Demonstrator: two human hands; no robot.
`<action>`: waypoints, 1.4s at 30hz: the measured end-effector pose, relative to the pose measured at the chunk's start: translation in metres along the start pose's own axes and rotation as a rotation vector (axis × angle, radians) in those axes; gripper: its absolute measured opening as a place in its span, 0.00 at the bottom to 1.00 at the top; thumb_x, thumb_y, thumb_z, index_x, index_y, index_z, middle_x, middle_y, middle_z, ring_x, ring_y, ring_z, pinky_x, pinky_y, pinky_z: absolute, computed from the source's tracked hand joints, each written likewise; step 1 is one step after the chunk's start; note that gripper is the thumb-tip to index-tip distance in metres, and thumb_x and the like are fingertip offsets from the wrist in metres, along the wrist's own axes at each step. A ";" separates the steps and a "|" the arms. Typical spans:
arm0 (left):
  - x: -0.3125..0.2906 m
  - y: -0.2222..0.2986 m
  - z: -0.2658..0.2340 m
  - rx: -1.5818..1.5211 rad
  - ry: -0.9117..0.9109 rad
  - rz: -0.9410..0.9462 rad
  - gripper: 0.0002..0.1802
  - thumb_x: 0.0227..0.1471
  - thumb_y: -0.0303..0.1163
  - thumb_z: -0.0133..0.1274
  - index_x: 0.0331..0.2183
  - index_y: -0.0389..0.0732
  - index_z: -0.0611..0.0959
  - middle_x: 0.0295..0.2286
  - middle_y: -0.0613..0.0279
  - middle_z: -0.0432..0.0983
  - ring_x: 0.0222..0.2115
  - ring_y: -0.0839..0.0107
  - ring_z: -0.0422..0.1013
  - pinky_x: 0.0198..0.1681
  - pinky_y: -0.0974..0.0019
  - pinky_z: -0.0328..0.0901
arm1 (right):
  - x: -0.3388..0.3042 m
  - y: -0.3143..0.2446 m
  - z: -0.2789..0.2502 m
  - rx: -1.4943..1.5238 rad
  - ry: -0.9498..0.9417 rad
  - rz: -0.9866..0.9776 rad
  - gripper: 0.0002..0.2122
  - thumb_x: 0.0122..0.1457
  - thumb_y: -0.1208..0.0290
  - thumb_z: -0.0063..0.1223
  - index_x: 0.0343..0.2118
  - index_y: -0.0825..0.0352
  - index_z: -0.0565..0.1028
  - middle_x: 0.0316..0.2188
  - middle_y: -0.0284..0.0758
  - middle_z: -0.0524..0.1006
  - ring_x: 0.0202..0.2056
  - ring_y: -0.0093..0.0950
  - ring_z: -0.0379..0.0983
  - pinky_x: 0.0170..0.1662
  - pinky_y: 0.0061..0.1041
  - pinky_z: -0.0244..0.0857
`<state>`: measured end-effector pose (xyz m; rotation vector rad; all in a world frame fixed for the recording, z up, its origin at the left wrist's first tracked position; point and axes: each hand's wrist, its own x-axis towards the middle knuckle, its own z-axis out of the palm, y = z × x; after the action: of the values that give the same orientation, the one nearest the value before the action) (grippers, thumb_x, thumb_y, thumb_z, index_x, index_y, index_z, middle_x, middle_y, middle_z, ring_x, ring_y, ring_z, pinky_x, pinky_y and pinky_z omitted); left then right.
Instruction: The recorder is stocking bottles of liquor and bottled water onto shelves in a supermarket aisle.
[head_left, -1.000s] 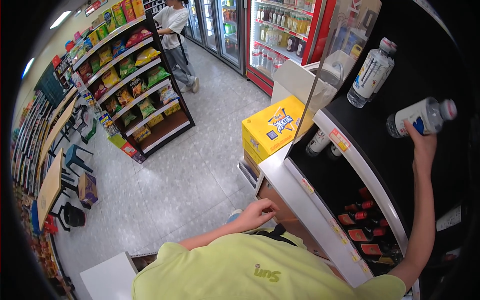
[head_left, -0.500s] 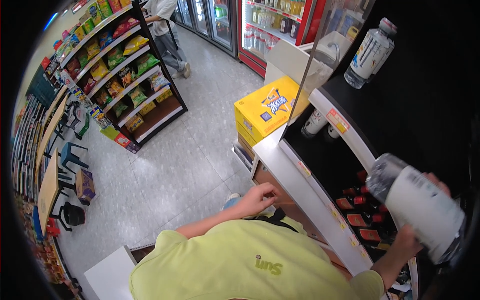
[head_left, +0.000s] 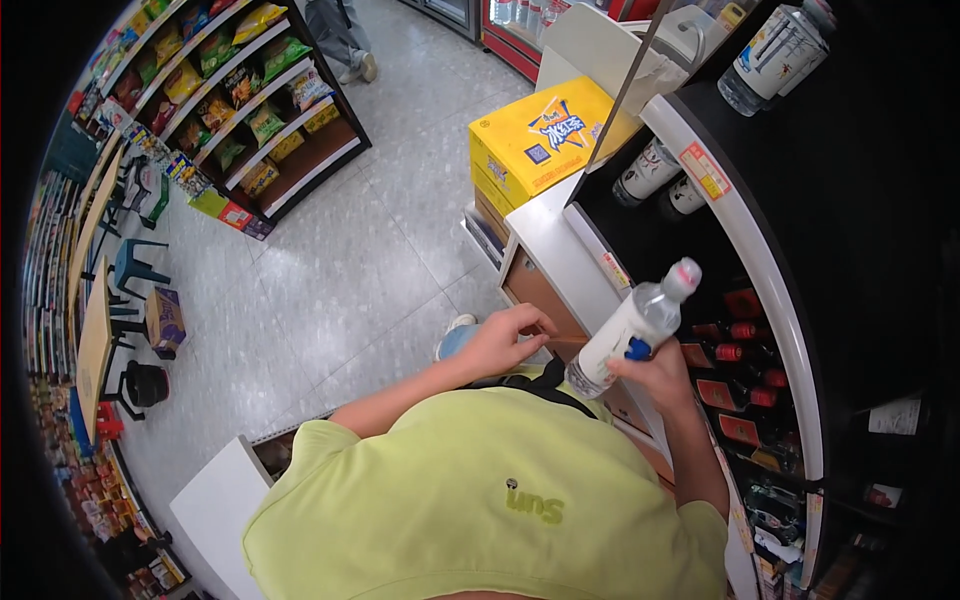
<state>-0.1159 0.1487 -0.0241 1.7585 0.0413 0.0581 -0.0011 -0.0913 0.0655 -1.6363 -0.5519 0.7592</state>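
Observation:
My right hand is wrapped round the lower half of a clear plastic bottle with a white label. The bottle is tilted, its pale cap up and to the right, in front of the shelf edge. My left hand is held in front of my body with loosely bent fingers, thumb apart, and nothing in it. A similar bottle stands on the black upper shelf at the far right. Below that shelf are two more white-labelled bottles, one beside the other.
Dark bottles with red labels fill the lower shelf at right. Yellow cartons are stacked at the unit's far end, near a sink. A snack rack stands ahead left; tables and stools line the left. Another person's legs show beyond.
My right hand has brought the bottle left and in toward my body, from over the right shelf, and turned its cap end up. My left hand has moved slightly left and up in view.

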 end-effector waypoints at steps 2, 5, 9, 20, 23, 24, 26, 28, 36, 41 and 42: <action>-0.003 -0.001 0.000 -0.006 0.007 0.006 0.07 0.55 0.24 0.56 0.38 0.37 0.82 0.35 0.56 0.78 0.35 0.65 0.78 0.42 0.64 0.71 | 0.011 0.011 -0.004 0.228 0.130 0.071 0.24 0.48 0.79 0.65 0.50 0.71 0.71 0.41 0.33 0.77 0.44 0.26 0.76 0.51 0.27 0.69; -0.007 -0.004 0.001 -0.005 0.019 -0.009 0.07 0.55 0.25 0.56 0.38 0.37 0.82 0.35 0.56 0.78 0.35 0.65 0.78 0.42 0.64 0.71 | 0.028 0.013 -0.021 0.344 0.269 0.166 0.22 0.50 0.80 0.63 0.50 0.72 0.71 0.41 0.34 0.77 0.45 0.26 0.76 0.51 0.26 0.69; -0.010 -0.004 0.002 0.006 0.032 -0.055 0.09 0.55 0.26 0.57 0.39 0.37 0.83 0.35 0.58 0.79 0.36 0.68 0.78 0.43 0.64 0.71 | 0.050 0.006 -0.049 0.294 0.428 0.109 0.22 0.52 0.79 0.63 0.50 0.72 0.70 0.42 0.36 0.77 0.42 0.27 0.77 0.48 0.28 0.72; -0.010 0.002 0.002 0.028 0.028 -0.013 0.08 0.55 0.26 0.57 0.39 0.37 0.82 0.35 0.58 0.79 0.36 0.67 0.78 0.41 0.64 0.72 | 0.138 0.049 -0.089 0.030 0.823 -0.350 0.30 0.48 0.74 0.72 0.53 0.76 0.69 0.47 0.40 0.76 0.44 0.29 0.76 0.49 0.26 0.72; -0.011 0.002 0.002 0.024 0.032 -0.012 0.08 0.55 0.26 0.57 0.39 0.37 0.82 0.35 0.58 0.79 0.36 0.67 0.78 0.41 0.64 0.72 | 0.154 0.061 -0.095 -0.072 0.850 -0.359 0.31 0.49 0.77 0.71 0.55 0.73 0.68 0.48 0.38 0.75 0.47 0.26 0.74 0.51 0.26 0.70; -0.011 0.001 0.002 0.019 0.038 -0.025 0.08 0.55 0.26 0.57 0.39 0.36 0.82 0.35 0.57 0.79 0.36 0.67 0.78 0.42 0.64 0.72 | 0.158 0.064 -0.096 -0.072 0.854 -0.361 0.31 0.48 0.76 0.72 0.55 0.73 0.68 0.48 0.38 0.75 0.46 0.26 0.74 0.51 0.26 0.70; -0.011 0.000 0.002 0.023 0.034 -0.014 0.08 0.55 0.25 0.57 0.39 0.37 0.82 0.35 0.57 0.79 0.36 0.67 0.78 0.42 0.64 0.72 | 0.165 0.070 -0.099 -0.089 0.855 -0.354 0.31 0.48 0.76 0.72 0.55 0.73 0.68 0.48 0.39 0.75 0.46 0.27 0.75 0.50 0.26 0.70; -0.011 -0.001 0.001 0.025 0.034 -0.019 0.08 0.55 0.25 0.57 0.39 0.37 0.82 0.35 0.57 0.78 0.36 0.68 0.78 0.42 0.64 0.72 | 0.173 0.074 -0.100 -0.106 0.856 -0.347 0.31 0.48 0.76 0.72 0.55 0.72 0.68 0.48 0.39 0.75 0.46 0.27 0.75 0.50 0.27 0.70; -0.010 0.000 0.000 0.030 0.031 -0.047 0.09 0.55 0.26 0.56 0.39 0.38 0.83 0.35 0.58 0.78 0.36 0.68 0.78 0.42 0.64 0.72 | 0.187 0.079 -0.096 -0.305 0.949 -0.303 0.36 0.43 0.63 0.75 0.54 0.74 0.71 0.49 0.46 0.77 0.48 0.37 0.76 0.54 0.33 0.67; -0.009 0.001 0.001 0.019 0.029 -0.042 0.08 0.55 0.26 0.56 0.39 0.37 0.82 0.36 0.56 0.78 0.36 0.66 0.78 0.41 0.63 0.72 | 0.192 0.078 -0.094 -0.359 0.990 -0.316 0.34 0.44 0.65 0.74 0.54 0.72 0.70 0.48 0.44 0.77 0.47 0.34 0.77 0.52 0.31 0.68; -0.009 0.001 0.001 0.015 0.034 -0.051 0.08 0.55 0.26 0.56 0.38 0.37 0.82 0.36 0.55 0.78 0.36 0.64 0.78 0.41 0.63 0.72 | 0.193 0.078 -0.094 -0.358 0.981 -0.309 0.33 0.45 0.67 0.74 0.54 0.71 0.70 0.47 0.41 0.78 0.45 0.31 0.77 0.51 0.30 0.69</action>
<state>-0.1244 0.1466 -0.0235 1.7703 0.1119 0.0511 0.1945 -0.0323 -0.0362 -1.9429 -0.2069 -0.4177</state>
